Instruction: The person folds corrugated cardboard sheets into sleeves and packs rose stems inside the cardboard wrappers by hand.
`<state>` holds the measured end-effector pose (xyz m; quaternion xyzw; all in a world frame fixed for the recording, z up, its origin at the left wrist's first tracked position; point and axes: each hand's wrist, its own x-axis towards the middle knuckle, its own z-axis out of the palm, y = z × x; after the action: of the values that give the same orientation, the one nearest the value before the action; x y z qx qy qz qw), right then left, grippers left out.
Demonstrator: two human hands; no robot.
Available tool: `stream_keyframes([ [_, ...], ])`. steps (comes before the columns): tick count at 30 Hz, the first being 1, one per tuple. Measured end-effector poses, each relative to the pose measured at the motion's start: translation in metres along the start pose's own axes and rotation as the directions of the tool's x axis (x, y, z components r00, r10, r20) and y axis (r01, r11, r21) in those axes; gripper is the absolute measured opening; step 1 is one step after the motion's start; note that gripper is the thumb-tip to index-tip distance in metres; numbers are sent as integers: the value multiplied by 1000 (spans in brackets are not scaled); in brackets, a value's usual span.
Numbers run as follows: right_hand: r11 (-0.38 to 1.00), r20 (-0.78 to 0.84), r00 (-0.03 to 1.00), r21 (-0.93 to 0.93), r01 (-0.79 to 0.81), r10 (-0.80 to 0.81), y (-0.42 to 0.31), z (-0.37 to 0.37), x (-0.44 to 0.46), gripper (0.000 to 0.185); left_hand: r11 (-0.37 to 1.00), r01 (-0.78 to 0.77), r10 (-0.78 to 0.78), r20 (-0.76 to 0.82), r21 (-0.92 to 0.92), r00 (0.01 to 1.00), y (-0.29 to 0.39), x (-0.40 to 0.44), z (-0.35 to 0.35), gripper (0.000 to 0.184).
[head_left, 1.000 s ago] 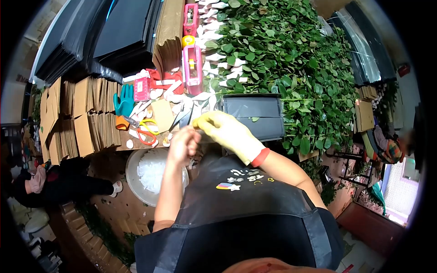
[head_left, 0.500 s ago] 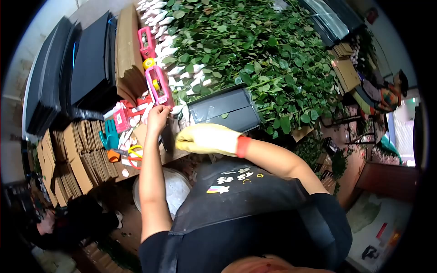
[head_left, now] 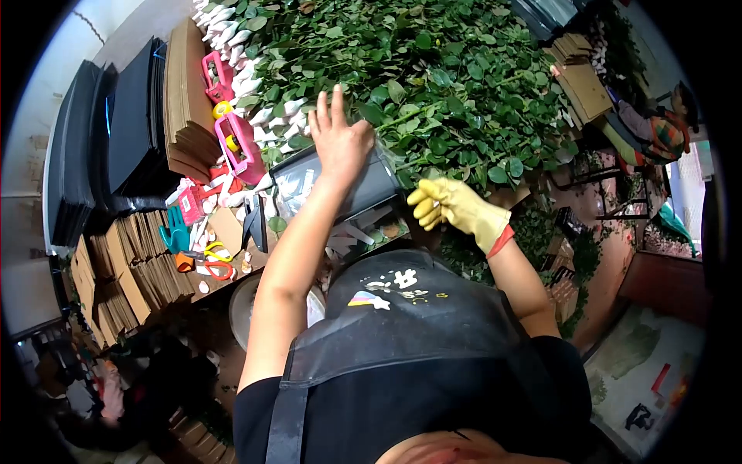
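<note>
My bare left hand (head_left: pixel 340 143) reaches over the black box (head_left: pixel 357 189), its fingers spread near the edge of the leafy green stems (head_left: pixel 433 85). My right hand (head_left: pixel 450 204), in a yellow glove with a red cuff, is to the right of the box, its fingers curled. Whether it holds anything is too small to tell. Clear plastic covers part of the box. White-wrapped flower heads (head_left: pixel 267 116) lie left of the stems.
Pink tape dispensers (head_left: pixel 239 147), scissors (head_left: pixel 219 261), a teal glove (head_left: pixel 176 230) and folded cardboard (head_left: pixel 131 267) lie left. Black sheets (head_left: pixel 139 116) stand behind. A basin (head_left: pixel 243 309) is below the table edge. One person (head_left: pixel 668 131) is at the right.
The view has turned. My left hand has left the tape dispenser and moved right over the box, fingers now spread. My gloved right hand has moved right, away from the front of the box.
</note>
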<state>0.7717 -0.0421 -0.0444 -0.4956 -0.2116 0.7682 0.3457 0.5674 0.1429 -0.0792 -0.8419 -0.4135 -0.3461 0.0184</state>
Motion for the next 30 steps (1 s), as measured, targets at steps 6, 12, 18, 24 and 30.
stream_keyframes([
  [6,992,-159,980,-23,-121,116,75,2,31,55,989,142,-146,206,35,968,11,-1,-8,69],
  [12,914,-190,967,-398,80,-167,96,-22,80,47,995,92,-99,192,49,976,8,-8,-1,62],
  [18,505,-252,937,-858,-100,-243,119,-75,101,40,875,160,-133,92,-457,987,-12,-20,-36,52],
  [24,174,-156,981,-976,-135,-114,9,25,-11,35,426,585,-755,85,-691,650,-62,-147,-110,30],
  [30,280,622,614,-555,784,-486,-36,164,21,35,-493,819,-421,904,-294,71,-78,-248,-97,35],
])
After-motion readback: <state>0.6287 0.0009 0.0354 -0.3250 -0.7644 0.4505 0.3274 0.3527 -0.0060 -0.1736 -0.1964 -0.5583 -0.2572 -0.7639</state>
